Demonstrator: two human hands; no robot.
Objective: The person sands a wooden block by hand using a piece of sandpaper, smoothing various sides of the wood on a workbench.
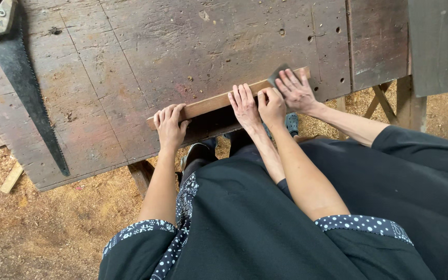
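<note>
Long narrow wooden strip (219, 101), light brown, flat face up, straight edges, lies at a slant along the near edge of the worktop (130, 67); its far end is higher in frame on the right, its near end lower on the left. It sits on the surface and does not overhang much that I can tell.

Left hand (170, 127) clamps the strip's left end, fingers curled over the top, thumb side toward the worktop edge; it is gripping the strip. Right hand (271, 108) is closed into a loose fist on the strip near its right part, pressing down; what is under it cannot be told.

Two more hands belong to another person in black sleeves at right: one hand (245, 106) lies flat, fingers spread, on the strip just beside the wearer's right hand, touching it. The other hand (297, 91) presses a small dark grey block (279, 75) on the strip's far end.

The worktop is worn grey-brown planks, scratched, with screw holes. A hand saw (24, 83) with a dark blade lies on the left part, well apart from the strip. Sawdust floor (42, 228) below, with wood scraps (11, 177) at left.
</note>
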